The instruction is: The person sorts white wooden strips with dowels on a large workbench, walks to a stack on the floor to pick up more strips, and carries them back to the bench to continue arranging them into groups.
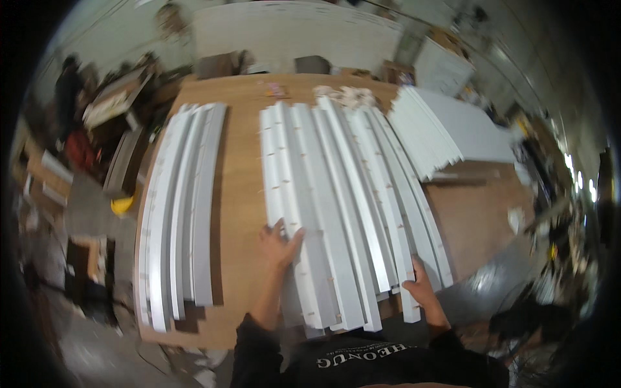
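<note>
On the desk, near edge: both hands rest on a fanned bundle of long white strips (343, 207), which lies along the middle of the desk from 6 o'clock up toward 12
Left hand (279, 244): laid flat with fingers spread on the left strips of the bundle, palm down, closed around nothing; its forearm comes in from 6 o'clock in a dark sleeve
Right hand (422, 290): at 5 o'clock of the bundle, fingers curled over the near end of the outermost right strip, gripping its edge
White strips: narrow, flat, pale lengths with small notches along their edges, overlapping one another, near ends uneven and reaching just past the desk's near edge
Second group of strips (178, 207): at 9 o'clock of the left hand, well apart from the bundle, lying parallel along the left side of the desk
Desk (239, 194): brown wooden top, bare strip showing between the two groups
Stack of white boards (446, 129): at 2 o'clock, beside the far right of the bundle, edges fanned
Pale crumpled heap (346, 96): at 12 o'clock, touching the far ends of the bundle; too blurred to tell what it is
Yellow object (121, 205): on the floor at 9 o'clock, past the desk's left edge
Surroundings: cluttered workshop, blurred toward the rim
</note>
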`<state>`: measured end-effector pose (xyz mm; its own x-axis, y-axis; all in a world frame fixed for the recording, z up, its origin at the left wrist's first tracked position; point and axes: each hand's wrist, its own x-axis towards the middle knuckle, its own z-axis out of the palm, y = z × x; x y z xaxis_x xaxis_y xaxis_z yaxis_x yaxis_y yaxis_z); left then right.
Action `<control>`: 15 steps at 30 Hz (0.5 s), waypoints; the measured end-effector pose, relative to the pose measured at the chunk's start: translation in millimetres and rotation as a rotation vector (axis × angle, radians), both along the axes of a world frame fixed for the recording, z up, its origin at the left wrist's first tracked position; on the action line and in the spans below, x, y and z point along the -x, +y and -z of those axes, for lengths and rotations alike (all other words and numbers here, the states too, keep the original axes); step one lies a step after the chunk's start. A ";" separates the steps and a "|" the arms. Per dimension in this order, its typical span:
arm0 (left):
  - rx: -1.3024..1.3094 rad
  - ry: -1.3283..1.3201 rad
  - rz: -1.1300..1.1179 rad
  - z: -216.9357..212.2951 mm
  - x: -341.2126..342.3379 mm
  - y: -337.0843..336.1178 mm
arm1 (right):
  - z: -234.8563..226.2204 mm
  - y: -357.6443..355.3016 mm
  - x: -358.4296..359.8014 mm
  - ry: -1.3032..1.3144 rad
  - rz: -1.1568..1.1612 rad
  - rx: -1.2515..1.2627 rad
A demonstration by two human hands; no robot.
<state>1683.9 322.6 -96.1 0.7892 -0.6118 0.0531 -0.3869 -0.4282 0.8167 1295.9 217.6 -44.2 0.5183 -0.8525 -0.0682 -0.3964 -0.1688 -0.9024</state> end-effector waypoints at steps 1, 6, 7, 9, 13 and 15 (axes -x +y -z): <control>-0.004 -0.010 -0.019 -2.2 5.4 1.5 | -3.2 -3.5 -1.8 -0.006 -0.037 -0.026; 0.249 0.020 -0.162 4.8 4.5 3.1 | -0.7 -17.8 -12.3 0.321 -0.063 0.228; 0.352 0.072 -0.148 11.4 -3.0 4.3 | -2.8 -22.1 -16.0 0.351 -0.077 0.246; 0.534 0.440 -0.082 36.9 -20.0 22.6 | 3.4 -16.9 -19.7 0.384 -0.055 0.270; 0.647 0.650 -0.192 20.2 35.6 85.9 | 28.0 -16.0 -4.7 0.398 -0.006 0.460; 0.608 0.545 -0.194 -2.6 75.4 133.8 | 13.3 -5.2 -8.9 0.263 0.003 0.244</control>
<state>1608.6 456.5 -93.5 0.8882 -0.4507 -0.0892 0.1636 0.1287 0.9781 1304.8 212.4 -57.6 0.5078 -0.8615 0.0064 -0.6108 -0.3652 -0.7025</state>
